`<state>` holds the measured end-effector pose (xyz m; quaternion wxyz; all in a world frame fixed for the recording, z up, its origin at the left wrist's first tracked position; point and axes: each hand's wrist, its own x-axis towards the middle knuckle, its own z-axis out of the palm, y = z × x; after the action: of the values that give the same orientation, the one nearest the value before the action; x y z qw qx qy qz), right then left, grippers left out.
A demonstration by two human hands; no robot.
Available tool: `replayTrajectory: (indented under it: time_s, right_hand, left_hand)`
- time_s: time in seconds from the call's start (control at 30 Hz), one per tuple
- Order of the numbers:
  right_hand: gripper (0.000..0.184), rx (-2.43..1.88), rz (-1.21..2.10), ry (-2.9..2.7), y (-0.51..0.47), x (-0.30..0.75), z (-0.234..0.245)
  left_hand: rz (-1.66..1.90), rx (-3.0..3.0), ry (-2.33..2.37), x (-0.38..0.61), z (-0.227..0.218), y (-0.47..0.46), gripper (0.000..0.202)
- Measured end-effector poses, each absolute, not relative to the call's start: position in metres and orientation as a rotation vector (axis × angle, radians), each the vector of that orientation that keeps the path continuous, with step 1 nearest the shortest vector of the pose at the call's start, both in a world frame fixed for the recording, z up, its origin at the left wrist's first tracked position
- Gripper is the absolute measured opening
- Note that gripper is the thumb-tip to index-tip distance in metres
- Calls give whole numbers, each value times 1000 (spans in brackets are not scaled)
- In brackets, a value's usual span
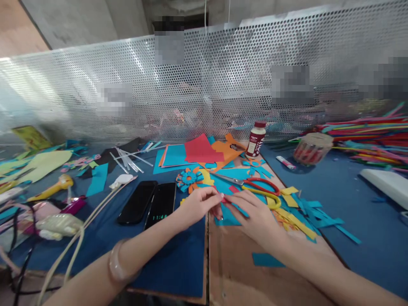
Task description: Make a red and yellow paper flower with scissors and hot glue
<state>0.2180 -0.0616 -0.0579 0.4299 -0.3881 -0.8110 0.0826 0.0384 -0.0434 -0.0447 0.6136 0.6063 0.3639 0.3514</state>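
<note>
My left hand and my right hand meet at the middle of the table, both pinching a small red paper piece between their fingertips. Under them lies a teal paper cutout. Just beyond the right hand rest scissors with red and yellow handles. A teal and orange paper flower sits just past the left hand. Yellow and teal paper scraps lie to the right of my right hand.
Two black phones lie left of my hands. Sheets of red, teal and orange paper are stacked further back, beside a glue bottle. A clear tub and coloured strips are at right, cables and clutter at left, a perforated metal screen behind.
</note>
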Motion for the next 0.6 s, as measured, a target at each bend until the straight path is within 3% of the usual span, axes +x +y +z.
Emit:
replayTrajectory:
  time_s: [0.13,0.27,0.37,0.6]
  right_hand:
    - [21,-1254,734,-1655,-65,214,-48]
    - [27,-1244,1082,-1430,-65,209,-52]
    - [26,-1222,1005,-1483,-64,208,-59]
    - [19,-1128,371,-1802,-58,218,-66]
  left_hand:
    - [905,1368,862,41,-46,-43,30]
    - [1022,1463,969,44,-46,-43,25]
    - [1045,1491,1031,44,-46,-43,22]
    - [986,1338,976,46,-51,-46,23]
